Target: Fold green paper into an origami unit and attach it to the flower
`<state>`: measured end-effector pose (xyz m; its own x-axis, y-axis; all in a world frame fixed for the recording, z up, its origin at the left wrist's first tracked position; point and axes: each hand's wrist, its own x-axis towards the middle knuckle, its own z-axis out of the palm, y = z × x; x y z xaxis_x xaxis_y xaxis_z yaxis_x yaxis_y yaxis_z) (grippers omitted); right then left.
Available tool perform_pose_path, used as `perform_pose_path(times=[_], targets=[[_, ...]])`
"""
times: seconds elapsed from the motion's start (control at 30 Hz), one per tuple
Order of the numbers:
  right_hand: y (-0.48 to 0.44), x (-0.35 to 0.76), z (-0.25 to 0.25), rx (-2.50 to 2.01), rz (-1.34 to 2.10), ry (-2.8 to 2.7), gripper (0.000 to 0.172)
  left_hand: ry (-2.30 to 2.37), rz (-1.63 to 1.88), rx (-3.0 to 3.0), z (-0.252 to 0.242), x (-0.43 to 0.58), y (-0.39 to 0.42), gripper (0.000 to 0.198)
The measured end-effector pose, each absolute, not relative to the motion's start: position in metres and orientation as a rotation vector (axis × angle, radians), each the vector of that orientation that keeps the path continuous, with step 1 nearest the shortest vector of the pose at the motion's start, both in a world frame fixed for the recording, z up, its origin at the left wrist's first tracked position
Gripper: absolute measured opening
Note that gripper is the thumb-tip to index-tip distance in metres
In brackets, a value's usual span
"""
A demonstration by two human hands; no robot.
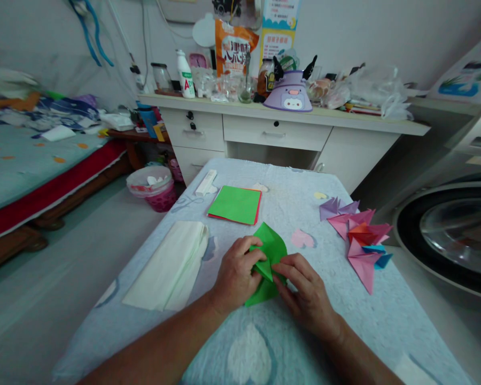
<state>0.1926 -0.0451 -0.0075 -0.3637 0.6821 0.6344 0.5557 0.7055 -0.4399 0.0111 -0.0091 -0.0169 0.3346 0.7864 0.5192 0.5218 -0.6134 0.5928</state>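
A partly folded sheet of green origami paper (273,243) is between my hands, above the cloth-covered table. My left hand (240,270) pinches its left side, fingers curled over the paper. On the right side, my right hand (302,283) grips a folded edge between thumb and fingers. Beyond my hands lies a stack of square paper (237,204), green on top with red showing beneath. Several folded paper figures (361,235) in purple, pink, orange-red and blue sit together at the table's right edge.
A folded white cloth or paper bundle (174,267) lies left of my hands. A white box-like strip (206,183) rests near the far left corner. Behind stands a cluttered white cabinet (276,128). A washing machine (457,230) is at right, a pink bin (158,195) at left.
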Motion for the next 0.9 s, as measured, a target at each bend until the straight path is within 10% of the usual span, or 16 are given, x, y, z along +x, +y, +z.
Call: perform_pose_path(times=[0.9], targets=[[-0.0418, 0.2000, -0.0055, -0.989, 0.218, -1.951, 0.031, 0.984, 1.149, 2.234, -0.0181, 0.0072, -0.0076, 0.027]])
